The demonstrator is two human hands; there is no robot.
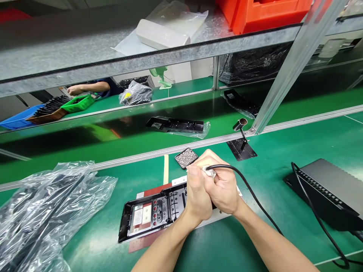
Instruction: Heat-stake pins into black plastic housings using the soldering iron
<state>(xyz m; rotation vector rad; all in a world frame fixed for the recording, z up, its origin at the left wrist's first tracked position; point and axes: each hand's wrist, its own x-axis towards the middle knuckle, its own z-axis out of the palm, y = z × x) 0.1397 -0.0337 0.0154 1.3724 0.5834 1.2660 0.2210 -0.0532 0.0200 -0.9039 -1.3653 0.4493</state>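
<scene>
My left hand (196,196) and my right hand (225,187) are closed together around a corded electric screwdriver (209,171). Only its top end shows, with a black cord (248,181) running off to the right; its body and tip are hidden by my fingers. Below my hands lies a long black plastic housing (159,213), with labels and a row of red-ringed round holes. It rests on a white fixture (217,216) and a reddish-brown sheet (141,244). Just beyond my hands sits a small black tray of screws (186,157).
Clear plastic bags (53,211) with dark parts lie left. A black stand with a metal cup (241,126) is behind, and a dark metal box (326,192) stands right. Bagged black housings (178,126) lie beyond the rail. A shelf (85,71) overhangs; another person's hand (75,90) shows far left.
</scene>
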